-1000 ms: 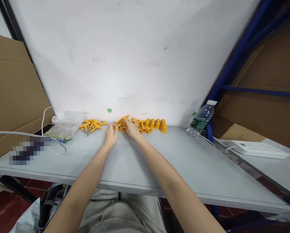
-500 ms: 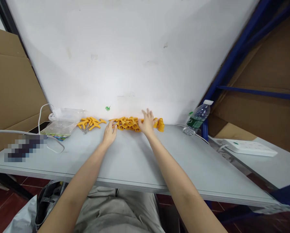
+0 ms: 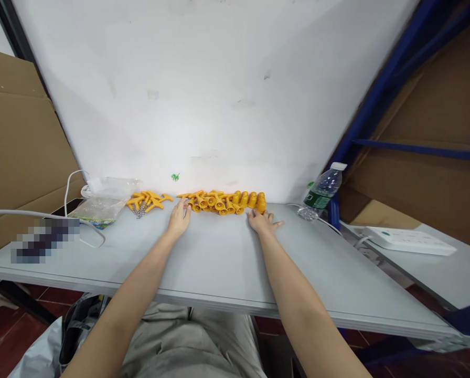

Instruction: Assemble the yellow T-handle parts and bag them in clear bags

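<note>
A row of yellow plastic parts [image 3: 223, 201] lies along the far edge of the grey table [image 3: 219, 262], against the white wall. My left hand [image 3: 179, 220] lies flat on the table, fingers stretched, its tips touching the row's left end. My right hand [image 3: 263, 221] rests flat with fingers spread, just in front of the row's right end. Neither hand holds anything. A smaller heap of yellow T-shaped parts [image 3: 147, 201] with small metal screws lies to the left.
A clear plastic bag [image 3: 103, 202] and a white cable [image 3: 72, 184] lie at the far left. A water bottle [image 3: 321, 191] stands at the far right beside a blue rack post. A white power strip [image 3: 410, 240] sits on the adjoining table. Cardboard sheets flank both sides.
My right hand slid along the row from its middle to the right end, then drew back onto the table. The yellow parts now sit in a tighter line. The left hand stayed put.
</note>
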`<action>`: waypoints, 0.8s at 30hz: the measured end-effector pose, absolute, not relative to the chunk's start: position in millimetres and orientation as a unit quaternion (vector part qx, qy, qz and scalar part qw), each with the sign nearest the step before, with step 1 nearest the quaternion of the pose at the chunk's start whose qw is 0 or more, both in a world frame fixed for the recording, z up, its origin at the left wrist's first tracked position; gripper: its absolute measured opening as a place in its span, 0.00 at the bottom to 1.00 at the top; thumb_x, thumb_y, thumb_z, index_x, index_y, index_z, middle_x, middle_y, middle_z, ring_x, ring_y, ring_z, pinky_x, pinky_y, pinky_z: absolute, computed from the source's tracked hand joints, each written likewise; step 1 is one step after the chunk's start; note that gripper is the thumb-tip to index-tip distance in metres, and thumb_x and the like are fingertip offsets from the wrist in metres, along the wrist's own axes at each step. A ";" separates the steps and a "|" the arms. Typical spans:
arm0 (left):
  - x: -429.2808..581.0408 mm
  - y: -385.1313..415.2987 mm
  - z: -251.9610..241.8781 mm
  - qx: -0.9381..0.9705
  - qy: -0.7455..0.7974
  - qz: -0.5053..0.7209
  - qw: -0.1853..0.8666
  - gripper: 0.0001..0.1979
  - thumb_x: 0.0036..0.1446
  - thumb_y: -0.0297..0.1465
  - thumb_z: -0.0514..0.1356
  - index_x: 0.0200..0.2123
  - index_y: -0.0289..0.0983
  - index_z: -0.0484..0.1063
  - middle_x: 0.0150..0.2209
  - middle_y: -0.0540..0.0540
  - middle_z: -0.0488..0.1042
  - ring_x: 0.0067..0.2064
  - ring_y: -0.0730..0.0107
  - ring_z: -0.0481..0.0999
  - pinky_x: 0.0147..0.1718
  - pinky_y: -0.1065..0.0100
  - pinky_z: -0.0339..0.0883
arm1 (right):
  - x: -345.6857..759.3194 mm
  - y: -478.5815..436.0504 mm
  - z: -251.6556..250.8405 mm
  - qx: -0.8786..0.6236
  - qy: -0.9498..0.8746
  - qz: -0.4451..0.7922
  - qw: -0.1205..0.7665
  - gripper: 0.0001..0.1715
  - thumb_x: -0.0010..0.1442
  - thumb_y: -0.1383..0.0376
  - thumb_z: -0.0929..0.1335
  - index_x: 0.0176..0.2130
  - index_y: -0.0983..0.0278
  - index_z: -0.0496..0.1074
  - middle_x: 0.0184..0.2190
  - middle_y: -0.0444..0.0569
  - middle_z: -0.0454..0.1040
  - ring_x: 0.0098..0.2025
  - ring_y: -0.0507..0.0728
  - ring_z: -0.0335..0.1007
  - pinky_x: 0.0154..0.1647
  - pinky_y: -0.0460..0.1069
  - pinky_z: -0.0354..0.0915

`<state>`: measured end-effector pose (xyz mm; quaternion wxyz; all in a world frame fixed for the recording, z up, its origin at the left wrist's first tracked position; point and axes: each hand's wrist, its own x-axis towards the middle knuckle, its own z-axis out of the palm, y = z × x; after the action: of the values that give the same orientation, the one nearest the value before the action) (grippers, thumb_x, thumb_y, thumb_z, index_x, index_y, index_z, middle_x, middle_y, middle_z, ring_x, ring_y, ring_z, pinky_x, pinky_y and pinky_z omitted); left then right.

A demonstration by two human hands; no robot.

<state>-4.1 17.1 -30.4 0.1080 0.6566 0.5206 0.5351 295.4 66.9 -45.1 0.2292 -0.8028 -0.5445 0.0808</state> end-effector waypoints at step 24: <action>-18.3 24.6 -19.3 0.636 0.611 0.470 0.019 0.11 0.58 0.28 0.53 0.42 0.38 0.72 0.45 0.37 0.76 0.51 0.51 0.73 0.54 0.48 0.62 | 270.1 44.5 -16.8 -0.641 -0.562 0.007 0.522 0.21 0.65 0.58 0.56 0.54 0.65 0.59 0.53 0.63 0.66 0.55 0.64 0.62 0.55 0.59 0.59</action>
<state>-18.3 24.6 -19.3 0.0195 0.6360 0.6114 0.4704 270.1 44.5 -16.8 0.5225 -0.6413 -0.5619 0.0069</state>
